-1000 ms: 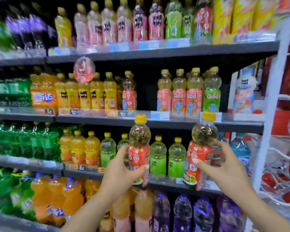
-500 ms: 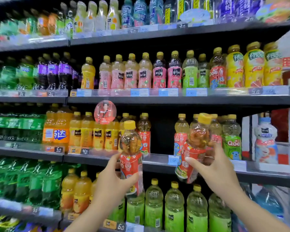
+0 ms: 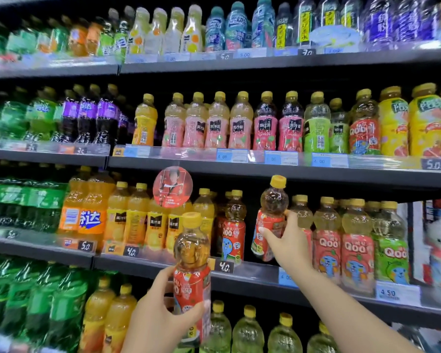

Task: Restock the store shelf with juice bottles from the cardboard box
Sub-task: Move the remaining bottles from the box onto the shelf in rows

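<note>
Stocked shelf [image 3: 252, 272] behind; each hand's fingers seemingly around one red-labelled juice bottle.

Bottle in left hand [image 3: 158, 314]: clear glossy plastic bottle [image 3: 192, 253], amber liquid showing through, red shrink-film label, matt yellow plastic cap. Bottle in right hand [image 3: 289, 247]: same clear glossy plastic [image 3: 273, 205], same red film label, yellow cap. Shelf board [image 3: 252, 277] just below right hand: dark grey, matt painted-metal look, smooth. Price strip [image 3: 239, 155] above both hands: clear glossy plastic, paper tags behind it. Round hang tag [image 3: 173, 187] above left hand: glossy printed card. Green bottles [image 3: 36, 296] left of left hand: shiny tinted plastic.
</note>
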`<state>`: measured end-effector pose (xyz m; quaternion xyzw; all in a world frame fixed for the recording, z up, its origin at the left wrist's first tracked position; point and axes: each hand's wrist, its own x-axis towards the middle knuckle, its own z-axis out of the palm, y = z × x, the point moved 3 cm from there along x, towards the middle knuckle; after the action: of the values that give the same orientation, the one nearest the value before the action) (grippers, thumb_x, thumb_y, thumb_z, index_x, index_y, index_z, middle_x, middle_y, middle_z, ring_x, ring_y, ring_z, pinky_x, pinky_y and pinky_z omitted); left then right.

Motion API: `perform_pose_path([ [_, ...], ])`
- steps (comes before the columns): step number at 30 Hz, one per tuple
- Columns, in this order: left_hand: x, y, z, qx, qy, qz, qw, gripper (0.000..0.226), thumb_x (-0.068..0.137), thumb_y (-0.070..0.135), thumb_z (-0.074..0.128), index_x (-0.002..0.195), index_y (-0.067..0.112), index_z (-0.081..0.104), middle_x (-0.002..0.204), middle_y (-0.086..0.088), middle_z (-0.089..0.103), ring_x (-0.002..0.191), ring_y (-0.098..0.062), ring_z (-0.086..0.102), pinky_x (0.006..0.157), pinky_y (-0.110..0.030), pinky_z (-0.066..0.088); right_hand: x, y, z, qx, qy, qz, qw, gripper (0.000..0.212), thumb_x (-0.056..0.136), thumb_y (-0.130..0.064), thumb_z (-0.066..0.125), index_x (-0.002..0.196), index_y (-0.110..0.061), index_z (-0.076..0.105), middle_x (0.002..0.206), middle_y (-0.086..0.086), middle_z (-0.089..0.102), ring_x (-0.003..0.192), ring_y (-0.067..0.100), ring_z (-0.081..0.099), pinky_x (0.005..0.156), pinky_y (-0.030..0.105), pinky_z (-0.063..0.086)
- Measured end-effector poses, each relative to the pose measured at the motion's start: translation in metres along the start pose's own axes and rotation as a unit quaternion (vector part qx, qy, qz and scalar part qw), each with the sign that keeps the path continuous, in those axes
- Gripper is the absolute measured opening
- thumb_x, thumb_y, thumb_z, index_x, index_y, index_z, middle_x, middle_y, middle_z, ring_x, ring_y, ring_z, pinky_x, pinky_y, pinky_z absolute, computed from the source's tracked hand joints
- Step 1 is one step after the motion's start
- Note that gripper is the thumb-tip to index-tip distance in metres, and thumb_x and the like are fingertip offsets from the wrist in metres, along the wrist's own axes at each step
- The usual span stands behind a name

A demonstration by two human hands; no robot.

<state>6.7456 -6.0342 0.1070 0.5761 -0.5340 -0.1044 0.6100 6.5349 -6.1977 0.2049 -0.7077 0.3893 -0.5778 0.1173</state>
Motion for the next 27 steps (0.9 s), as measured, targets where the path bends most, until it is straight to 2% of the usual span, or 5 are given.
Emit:
perform_pose_path([
  [5,0.008,-0.006,-0.001,0.017,-0.003,-0.006,1.0,0.078,0.057,0.049,0.084,0.118,0.043,0.038,0.101,0.019,0.061,0.09,0.001,0.06,0.072,-0.014,0.048,0.011,0.022,0.024,-0.07,-0.044,0.041,0.996,0.069,0.087,-0.034,0.065,0.142,-0.016,0.026,0.083,-0.006,0.058,0.064,0.005,0.053,0.052,0.018,0.038],
  [11,0.014,-0.007,0.0,0.025,-0.013,-0.012,1.0,0.077,0.058,0.05,0.084,0.118,0.044,0.035,0.098,0.023,0.058,0.087,0.0,0.061,0.075,-0.019,0.053,0.023,0.039,0.04,-0.134,-0.062,0.075,0.986,0.073,0.089,-0.044,0.058,0.147,-0.014,0.023,0.086,-0.001,0.065,0.073,0.013,0.063,0.067,0.034,0.057],
  [16,0.012,-0.008,-0.003,0.043,-0.013,0.006,0.999,0.068,0.054,0.059,0.081,0.103,0.057,0.034,0.1,0.023,0.06,0.088,-0.001,0.062,0.077,-0.019,0.053,0.032,0.043,0.052,-0.135,-0.061,0.087,0.985,0.073,0.09,-0.04,0.06,0.147,-0.013,0.023,0.083,-0.001,0.066,0.067,0.013,0.063,0.051,0.025,0.045],
  [22,0.01,-0.017,-0.004,0.029,-0.026,-0.018,0.999,0.07,0.054,0.055,0.083,0.108,0.052,0.038,0.101,0.018,0.063,0.089,-0.002,0.064,0.074,-0.016,0.052,0.044,0.047,0.073,-0.116,-0.076,0.102,0.985,0.064,0.091,-0.034,0.058,0.143,-0.011,0.027,0.111,0.011,0.066,0.095,0.028,0.065,0.078,0.037,0.055],
  [27,0.002,-0.028,-0.01,0.037,-0.018,-0.028,0.999,0.071,0.049,0.059,0.083,0.103,0.056,0.037,0.099,0.016,0.066,0.087,-0.002,0.066,0.069,-0.014,0.051,0.047,0.052,0.081,-0.116,-0.115,0.121,0.979,0.071,0.098,-0.029,0.045,0.151,-0.015,0.0,0.12,0.016,0.061,0.099,0.03,0.063,0.084,0.042,0.053],
])
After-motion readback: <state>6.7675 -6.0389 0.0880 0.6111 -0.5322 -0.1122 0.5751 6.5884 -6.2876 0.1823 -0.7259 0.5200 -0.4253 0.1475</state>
